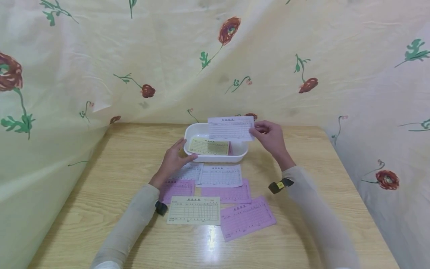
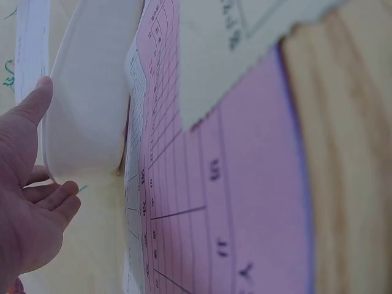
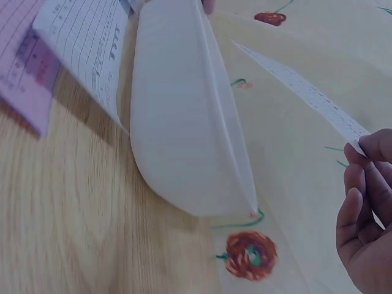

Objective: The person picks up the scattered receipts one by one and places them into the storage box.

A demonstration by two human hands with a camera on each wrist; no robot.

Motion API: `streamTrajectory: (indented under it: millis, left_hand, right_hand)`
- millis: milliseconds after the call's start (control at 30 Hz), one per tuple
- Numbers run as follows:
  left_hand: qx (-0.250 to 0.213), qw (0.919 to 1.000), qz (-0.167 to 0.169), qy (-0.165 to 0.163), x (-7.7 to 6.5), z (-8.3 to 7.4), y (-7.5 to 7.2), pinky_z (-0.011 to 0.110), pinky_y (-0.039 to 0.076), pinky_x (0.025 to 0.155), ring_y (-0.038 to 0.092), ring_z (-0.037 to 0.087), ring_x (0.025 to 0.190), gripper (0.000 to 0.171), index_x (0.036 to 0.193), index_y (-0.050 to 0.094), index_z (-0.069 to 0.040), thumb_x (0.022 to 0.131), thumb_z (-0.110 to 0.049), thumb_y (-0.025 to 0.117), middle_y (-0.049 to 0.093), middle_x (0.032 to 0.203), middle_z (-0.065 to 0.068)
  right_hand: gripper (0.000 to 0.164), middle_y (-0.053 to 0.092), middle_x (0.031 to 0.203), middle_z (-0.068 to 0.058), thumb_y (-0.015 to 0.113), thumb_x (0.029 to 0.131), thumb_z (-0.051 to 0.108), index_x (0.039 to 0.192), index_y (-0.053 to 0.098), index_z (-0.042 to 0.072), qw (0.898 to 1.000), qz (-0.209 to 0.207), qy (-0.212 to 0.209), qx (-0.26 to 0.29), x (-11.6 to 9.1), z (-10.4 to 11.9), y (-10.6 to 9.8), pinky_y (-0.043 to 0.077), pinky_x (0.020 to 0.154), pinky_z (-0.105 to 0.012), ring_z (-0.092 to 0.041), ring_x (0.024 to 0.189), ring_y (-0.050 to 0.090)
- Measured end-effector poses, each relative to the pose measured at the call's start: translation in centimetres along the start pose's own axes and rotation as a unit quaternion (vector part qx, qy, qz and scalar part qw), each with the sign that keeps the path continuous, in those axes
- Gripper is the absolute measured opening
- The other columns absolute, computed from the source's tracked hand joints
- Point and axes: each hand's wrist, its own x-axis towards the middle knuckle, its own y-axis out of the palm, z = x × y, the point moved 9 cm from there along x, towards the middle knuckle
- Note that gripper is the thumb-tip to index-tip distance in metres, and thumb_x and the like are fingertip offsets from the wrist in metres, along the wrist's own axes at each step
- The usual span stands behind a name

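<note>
A white slip (image 1: 230, 129) is held at its right edge by the right hand (image 1: 270, 139), upper right of the frame centre; the fingers are clamped on it. The slip is raised above the tray (image 1: 218, 158) and, in the right wrist view, is seen apart from it. The tray is held at its left end by the left hand (image 1: 172, 160), with thumb and fingers set around the corner. A yellow slip (image 1: 209, 147) is contained in the tray, with a pink edge exposed beside it. White, pink and yellow sheets (image 1: 193, 211) are laid on the worktop (image 1: 111, 186), lower centre.
</note>
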Motion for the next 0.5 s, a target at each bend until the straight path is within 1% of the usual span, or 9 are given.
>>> streamTrajectory:
  millis: [100,200,333,433,500]
  left_hand:
    - [0.000,1.0000,0.000,0.006,0.0,-0.1,0.0,0.053,0.026,0.125,0.027,0.038,0.153,0.089,0.154,0.043,-0.004,0.086,-0.046,0.082,0.031,0.164,0.022]
    - [-0.001,1.0000,0.001,0.007,-0.1,-0.2,0.0,0.053,0.025,0.125,0.027,0.038,0.153,0.089,0.154,0.042,-0.004,0.086,-0.045,0.081,0.030,0.164,0.022]
    - [-0.004,1.0000,0.001,0.008,-0.2,-0.2,0.0,0.053,0.025,0.125,0.026,0.038,0.153,0.088,0.155,0.042,-0.004,0.087,-0.045,0.081,0.030,0.164,0.022]
    - [-0.007,0.9999,-0.001,0.008,-0.2,-0.2,0.0,0.053,0.025,0.125,0.027,0.038,0.153,0.089,0.155,0.041,-0.002,0.087,-0.045,0.081,0.030,0.164,0.022]
    - [-0.007,0.9999,0.001,0.007,-0.2,-0.2,0.0,0.053,0.025,0.125,0.026,0.037,0.153,0.090,0.155,0.041,-0.002,0.087,-0.046,0.081,0.029,0.165,0.022]
  right_hand:
    - [0.029,0.077,0.101,-0.016,0.079,0.092,0.020,0.112,0.073,0.000,1.000,0.002,0.007,0.011,0.6,0.0,1.4,0.055,0.070,-0.018,-0.010,0.084,0.068]
    - [0.027,0.077,0.100,-0.017,0.079,0.091,0.018,0.110,0.074,0.000,1.000,0.008,0.010,0.008,1.2,0.2,2.9,0.055,0.072,-0.017,-0.010,0.084,0.069]
    - [0.025,0.077,0.101,-0.019,0.079,0.091,0.016,0.109,0.073,-0.001,1.000,0.018,0.012,-0.001,1.7,0.0,4.8,0.056,0.072,-0.019,-0.021,0.090,0.074]
    - [0.025,0.077,0.101,-0.019,0.078,0.091,0.016,0.109,0.073,-0.001,1.000,0.026,0.010,-0.009,1.9,-0.1,6.0,0.057,0.072,-0.022,-0.030,0.095,0.075]
    - [0.025,0.077,0.100,-0.019,0.078,0.091,0.015,0.108,0.073,-0.001,0.999,0.030,0.007,-0.012,1.9,0.0,6.7,0.057,0.072,-0.024,-0.030,0.094,0.075]
